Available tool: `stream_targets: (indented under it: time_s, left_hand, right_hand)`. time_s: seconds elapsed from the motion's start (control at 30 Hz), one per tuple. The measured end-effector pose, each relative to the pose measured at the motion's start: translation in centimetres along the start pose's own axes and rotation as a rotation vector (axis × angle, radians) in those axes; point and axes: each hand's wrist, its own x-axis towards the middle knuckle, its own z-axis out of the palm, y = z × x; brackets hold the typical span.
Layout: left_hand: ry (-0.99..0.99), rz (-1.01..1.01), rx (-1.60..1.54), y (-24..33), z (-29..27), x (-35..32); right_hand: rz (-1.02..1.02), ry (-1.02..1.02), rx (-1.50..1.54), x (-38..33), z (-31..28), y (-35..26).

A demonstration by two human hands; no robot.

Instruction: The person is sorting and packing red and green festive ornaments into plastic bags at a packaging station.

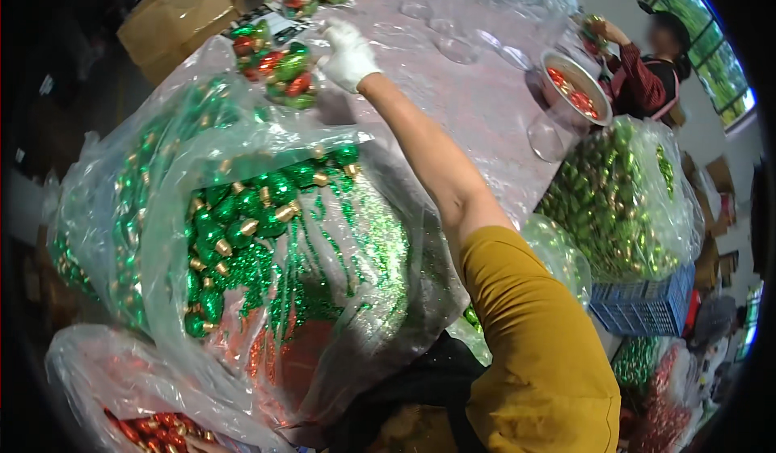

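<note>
My right hand (349,55), in a white glove, is stretched out over the far part of the table. Its fingers and thumb are apart, and nothing shows between them. Just left of it stands a clear container of red and green bulb-shaped ornaments (293,81), with a similar filled container (252,42) behind. Nearer to me, a large open plastic bag (174,202) holds shiny green bulb ornaments (267,198) with gold caps, and loose green glitter lies on its lining. My left hand is out of view.
Red bulb ornaments (162,430) lie in a bag at lower left. A light-green bag (618,202) rests on a blue crate (643,301) at right. Clear empty containers (457,45) and a bowl of red ornaments (575,89) stand farther off, near a co-worker (651,73). A cardboard box (182,16) is far left.
</note>
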Motion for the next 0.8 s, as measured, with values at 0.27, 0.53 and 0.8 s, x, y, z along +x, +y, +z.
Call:
stream_targets:
  time_s: [0.27,0.53,0.8]
  left_hand:
    - [-0.148,0.079,0.897,-19.4,-8.9,6.2]
    - [-0.356,0.396,1.021,-20.3,-6.8,5.6]
    - [-0.483,0.346,1.15,-19.9,-10.8,8.5]
  right_hand:
    - [0.651,0.024,-1.155,-15.3,-27.4,19.4]
    - [0.357,-0.298,-0.755,-20.7,-36.3,28.8]
    - [0.659,-0.367,0.924,-17.5,-34.8,-10.7]
